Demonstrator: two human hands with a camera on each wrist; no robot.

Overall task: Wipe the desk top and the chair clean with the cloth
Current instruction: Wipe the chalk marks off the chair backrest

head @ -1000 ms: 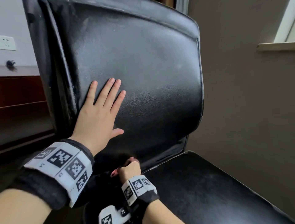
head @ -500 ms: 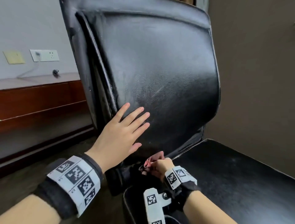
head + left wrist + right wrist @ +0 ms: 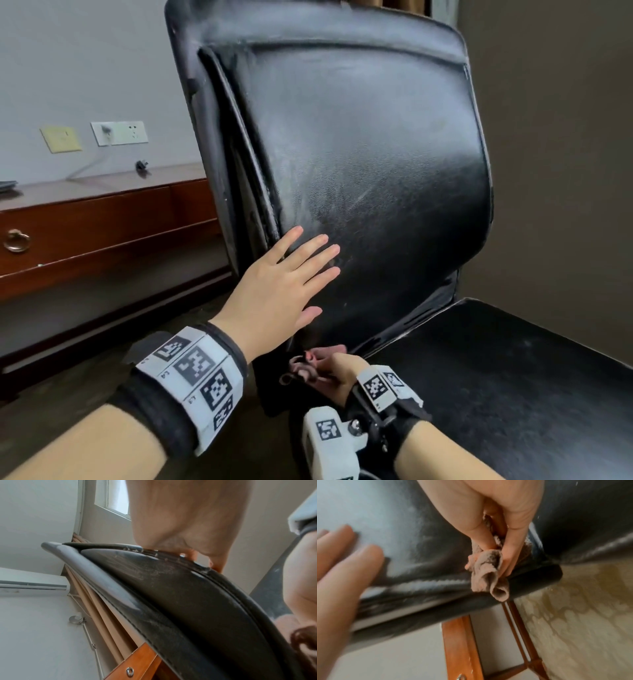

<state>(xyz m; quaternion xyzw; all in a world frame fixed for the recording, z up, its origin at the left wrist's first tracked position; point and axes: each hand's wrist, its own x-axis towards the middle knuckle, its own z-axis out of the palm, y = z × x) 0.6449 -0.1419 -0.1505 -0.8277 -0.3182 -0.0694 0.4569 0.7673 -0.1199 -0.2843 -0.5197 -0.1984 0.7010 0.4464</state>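
At the lower edge of the chair (image 3: 370,178) backrest, your right hand (image 3: 337,371) grips the bunched pink cloth (image 3: 308,365) with curled fingers (image 3: 510,550) and presses it into the seam where the backrest meets the seat. Your left hand (image 3: 274,287) lies flat on the backrest, its fingers straight and spread, holding nothing, I think to steady the chair. You seem to be at the chair step; the wooden counter (image 3: 102,192) stands behind, and I cannot tell if it is wiped. Dusty grey streaks are on the backrest, so next you probably need to bring the cloth up over that surface with firm pressure.
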